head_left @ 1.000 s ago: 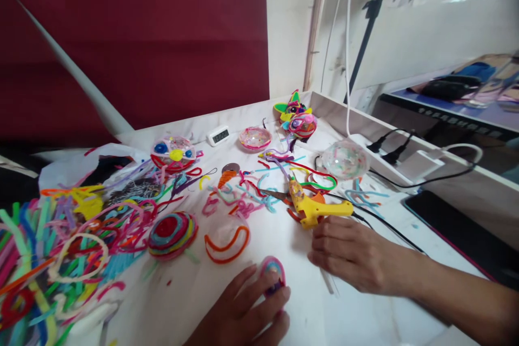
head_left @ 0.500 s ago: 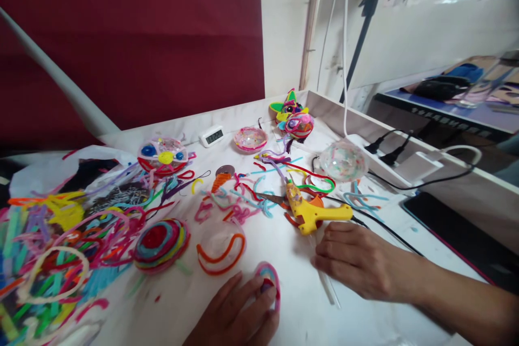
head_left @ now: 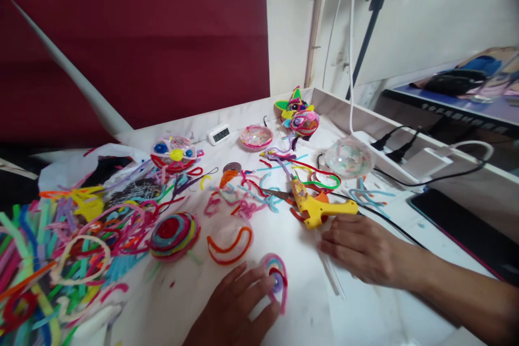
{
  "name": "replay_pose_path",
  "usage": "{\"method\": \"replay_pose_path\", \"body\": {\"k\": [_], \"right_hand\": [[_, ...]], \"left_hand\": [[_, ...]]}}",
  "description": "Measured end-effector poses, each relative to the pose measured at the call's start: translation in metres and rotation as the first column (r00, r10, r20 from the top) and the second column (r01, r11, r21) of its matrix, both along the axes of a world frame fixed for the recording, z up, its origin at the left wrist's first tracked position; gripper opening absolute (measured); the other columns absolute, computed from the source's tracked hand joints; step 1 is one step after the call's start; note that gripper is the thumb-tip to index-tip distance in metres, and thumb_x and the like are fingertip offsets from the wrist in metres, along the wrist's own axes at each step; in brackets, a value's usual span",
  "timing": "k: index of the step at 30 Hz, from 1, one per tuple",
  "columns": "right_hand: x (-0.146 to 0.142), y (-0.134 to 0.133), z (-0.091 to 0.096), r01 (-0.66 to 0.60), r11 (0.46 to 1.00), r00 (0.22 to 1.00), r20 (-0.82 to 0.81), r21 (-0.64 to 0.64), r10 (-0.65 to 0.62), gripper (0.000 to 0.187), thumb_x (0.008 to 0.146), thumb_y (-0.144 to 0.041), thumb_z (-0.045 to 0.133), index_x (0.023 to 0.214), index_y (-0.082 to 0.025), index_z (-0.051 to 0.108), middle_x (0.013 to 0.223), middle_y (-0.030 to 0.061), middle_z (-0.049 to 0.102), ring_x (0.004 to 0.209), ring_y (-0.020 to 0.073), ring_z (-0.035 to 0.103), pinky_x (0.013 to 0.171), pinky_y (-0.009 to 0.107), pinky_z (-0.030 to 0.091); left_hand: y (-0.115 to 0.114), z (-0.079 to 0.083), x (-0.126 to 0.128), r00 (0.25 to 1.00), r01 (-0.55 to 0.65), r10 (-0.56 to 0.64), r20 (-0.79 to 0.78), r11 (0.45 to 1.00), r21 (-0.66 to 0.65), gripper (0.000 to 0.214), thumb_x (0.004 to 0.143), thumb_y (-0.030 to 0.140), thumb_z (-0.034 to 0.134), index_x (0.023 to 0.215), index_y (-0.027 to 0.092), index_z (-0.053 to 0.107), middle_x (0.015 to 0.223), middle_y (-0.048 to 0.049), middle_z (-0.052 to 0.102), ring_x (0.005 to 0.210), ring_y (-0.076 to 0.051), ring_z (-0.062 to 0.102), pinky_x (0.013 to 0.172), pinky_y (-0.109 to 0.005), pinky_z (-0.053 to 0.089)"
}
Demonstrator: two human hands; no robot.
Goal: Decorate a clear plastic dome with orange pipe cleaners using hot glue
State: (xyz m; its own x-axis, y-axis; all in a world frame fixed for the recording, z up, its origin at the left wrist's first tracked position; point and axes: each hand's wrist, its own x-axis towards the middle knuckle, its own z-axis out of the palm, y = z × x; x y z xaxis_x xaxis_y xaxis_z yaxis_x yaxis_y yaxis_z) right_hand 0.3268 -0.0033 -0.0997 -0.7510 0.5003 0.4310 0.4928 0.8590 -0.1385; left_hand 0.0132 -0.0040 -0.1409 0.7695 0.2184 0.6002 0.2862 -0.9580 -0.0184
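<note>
My left hand (head_left: 237, 308) is at the front of the table, thumb and forefinger closed on the left edge of a small pink pipe-cleaner loop (head_left: 284, 273). Inside that loop are blue and red pipe cleaner and a purple bead (head_left: 277, 281). To the right, my right hand (head_left: 360, 248) rests with curled fingers against the clear glue stick (head_left: 333, 275) of a yellow glue gun (head_left: 320, 210). What its fingertips hold, if anything, is hidden. Between the hands and the pile sit a clear bowl with orange pipe cleaner (head_left: 230, 259) and a striped coiled dome (head_left: 174, 235).
Loose pipe cleaners (head_left: 44, 259) heap up on the left. Scissors (head_left: 279, 193) lie beneath the glue gun. Farther back are a digital timer (head_left: 219, 134), a decorated bowl (head_left: 256, 137) and a colourful animal figure (head_left: 300, 116). A power strip (head_left: 385, 159) and a phone (head_left: 458, 230) line the right side.
The view has shifted slightly, so the table's things appear farther right. My left fingers have drawn back from the bead, which now shows more fully. My right hand stays beside the glue gun.
</note>
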Motion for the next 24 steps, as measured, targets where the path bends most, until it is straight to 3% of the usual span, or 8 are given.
{"method": "replay_pose_path", "body": {"k": [6, 10, 13, 15, 19, 24], "right_hand": [[0.001, 0.001, -0.004, 0.043, 0.995, 0.996, -0.078, 0.089, -0.036, 0.02, 0.092, -0.015, 0.039, 0.102, -0.013, 0.057, 0.076, 0.0085, 0.063, 0.072, 0.0167, 0.059, 0.067, 0.032, 0.044], [0.003, 0.003, -0.005, 0.106, 0.984, 0.989, -0.121, 0.146, -0.089, 0.018, 0.087, -0.01, 0.044, 0.102, -0.012, 0.055, 0.069, 0.0072, 0.06, 0.063, 0.0168, 0.054, 0.058, 0.031, 0.038], [0.005, 0.005, -0.009, 0.174, 0.968, 0.978, -0.15, 0.181, -0.147, 0.017, 0.083, -0.006, 0.047, 0.098, -0.011, 0.053, 0.065, 0.0052, 0.056, 0.057, 0.0159, 0.048, 0.055, 0.03, 0.033], [0.006, 0.006, -0.013, 0.219, 0.956, 0.966, -0.18, 0.195, -0.184, 0.017, 0.081, -0.004, 0.048, 0.094, -0.013, 0.053, 0.064, 0.0039, 0.054, 0.057, 0.0158, 0.047, 0.055, 0.03, 0.033], [0.008, 0.006, -0.021, 0.267, 0.948, 0.949, -0.216, 0.175, -0.227, 0.017, 0.079, -0.003, 0.047, 0.087, -0.017, 0.049, 0.064, 0.0016, 0.051, 0.057, 0.0155, 0.045, 0.055, 0.029, 0.032], [0.009, 0.004, -0.028, 0.331, 0.933, 0.924, -0.247, 0.141, -0.291, 0.014, 0.081, -0.006, 0.048, 0.083, -0.02, 0.046, 0.066, 0.0013, 0.053, 0.057, 0.0144, 0.046, 0.054, 0.028, 0.033]], "left_hand": [[0.0, 0.012, 0.0, 0.993, 0.013, -0.012, 0.115, 1.0, -0.009, 0.028, 0.093, 0.027, 0.036, 0.102, 0.02, 0.061, 0.1, -0.0058, 0.068, 0.109, -0.017, 0.058, 0.1, -0.035, 0.043], [-0.006, 0.027, 0.003, 0.98, -0.005, 0.011, 0.198, 1.0, -0.031, 0.018, 0.09, 0.019, 0.043, 0.089, 0.018, 0.061, 0.081, -0.0025, 0.069, 0.089, -0.013, 0.062, 0.091, -0.03, 0.048], [-0.012, 0.032, 0.003, 0.991, -0.022, 0.039, 0.126, 0.991, -0.13, 0.016, 0.089, 0.017, 0.045, 0.079, 0.018, 0.058, 0.071, -0.001, 0.066, 0.077, -0.012, 0.06, 0.083, -0.029, 0.05], [-0.013, 0.03, 0.002, 0.991, -0.036, 0.057, 0.124, 0.985, -0.169, 0.02, 0.089, 0.019, 0.045, 0.072, 0.019, 0.054, 0.064, 0.0003, 0.062, 0.069, -0.012, 0.058, 0.075, -0.029, 0.051], [-0.011, 0.015, -0.003, 0.98, -0.033, 0.057, 0.192, 0.991, -0.126, 0.028, 0.089, 0.012, 0.041, 0.062, 0.02, 0.045, 0.052, 0.003, 0.048, 0.049, -0.009, 0.044, 0.053, -0.024, 0.045], [-0.012, -0.002, -0.016, 0.987, -0.082, 0.08, 0.137, 0.997, 0.007, 0.035, 0.084, 0.006, 0.046, 0.054, 0.019, 0.034, 0.046, 0.0052, 0.034, 0.045, -0.009, 0.033, 0.047, -0.024, 0.036]]}}
